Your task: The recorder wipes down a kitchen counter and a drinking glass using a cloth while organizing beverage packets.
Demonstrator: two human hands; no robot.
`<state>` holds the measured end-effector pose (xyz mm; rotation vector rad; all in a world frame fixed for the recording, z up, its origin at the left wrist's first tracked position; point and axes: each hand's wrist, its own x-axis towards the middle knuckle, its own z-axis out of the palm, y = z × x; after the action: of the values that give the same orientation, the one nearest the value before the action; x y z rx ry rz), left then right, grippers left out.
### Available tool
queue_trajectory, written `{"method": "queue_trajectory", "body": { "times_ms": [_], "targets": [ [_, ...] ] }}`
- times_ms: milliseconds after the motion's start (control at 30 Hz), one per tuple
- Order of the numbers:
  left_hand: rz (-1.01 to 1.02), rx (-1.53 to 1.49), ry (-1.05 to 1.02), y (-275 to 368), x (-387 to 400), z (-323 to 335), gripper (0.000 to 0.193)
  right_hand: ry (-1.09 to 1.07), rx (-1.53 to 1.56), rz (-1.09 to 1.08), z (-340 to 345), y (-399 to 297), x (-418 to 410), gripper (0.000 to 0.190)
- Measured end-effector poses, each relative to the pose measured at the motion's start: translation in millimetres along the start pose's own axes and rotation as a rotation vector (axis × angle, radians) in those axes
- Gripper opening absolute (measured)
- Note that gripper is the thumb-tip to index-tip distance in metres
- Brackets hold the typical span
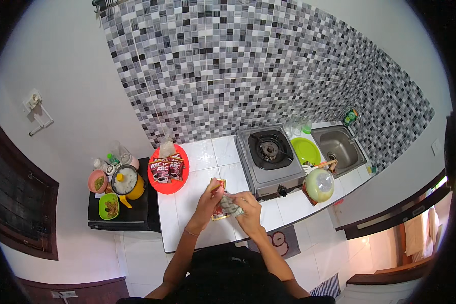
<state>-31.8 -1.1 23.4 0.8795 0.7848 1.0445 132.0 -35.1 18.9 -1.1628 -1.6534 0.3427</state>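
Over the white tiled counter [192, 216], my left hand [208, 203] grips a red and gold sachet [220, 214], its top end showing above the fingertips. Close beside it, my right hand [247, 212] holds a checkered cloth [231, 205] against the sachet. The two hands nearly touch, and the fingers partly hide both things. To the left, a round red plate [169, 188] bears several dark coffee sachets [162, 171] and a clear plastic bag [167, 147].
Right of my hands stands a gas stove [271, 152], then a green plate [306, 151], a pale green round container [319, 185] and a steel sink [338, 146]. At left, a black cabinet top [136, 222] holds a yellow pot [137, 189] and a green bowl [109, 206].
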Motion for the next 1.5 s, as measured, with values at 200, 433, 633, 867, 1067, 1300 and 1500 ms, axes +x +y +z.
{"method": "queue_trajectory", "body": {
  "times_ms": [200,433,633,867,1067,1300,1500],
  "targets": [
    [0.0,-0.082,0.028,-9.1,4.4,-20.9,0.047,-0.177,0.146,-0.191,-5.1,-13.2,5.6,0.028],
    [0.141,-0.228,0.02,-24.1,-7.5,7.6,0.053,-0.046,0.554,0.12,24.3,-4.5,-7.1,0.076],
    [0.185,-0.008,0.008,-46.4,-39.9,43.2,0.058,0.095,0.573,0.371,46.4,25.2,-7.0,0.057],
    [0.466,-0.017,0.19,-45.9,-45.2,34.3,0.048,0.057,0.462,0.517,69.8,23.4,-17.7,0.063],
    [0.489,0.247,0.41,-36.5,-45.9,-1.4,0.051,-0.181,0.252,0.464,67.4,39.2,-40.2,0.04],
    [0.68,0.419,0.756,1.4,-11.9,-99.4,0.034,-0.216,0.149,0.553,61.0,55.2,-74.8,0.05],
    [0.4,0.882,0.378,31.4,22.4,-203.6,0.016,-0.182,0.136,0.82,30.6,64.2,-80.5,0.055]
  ]
}}
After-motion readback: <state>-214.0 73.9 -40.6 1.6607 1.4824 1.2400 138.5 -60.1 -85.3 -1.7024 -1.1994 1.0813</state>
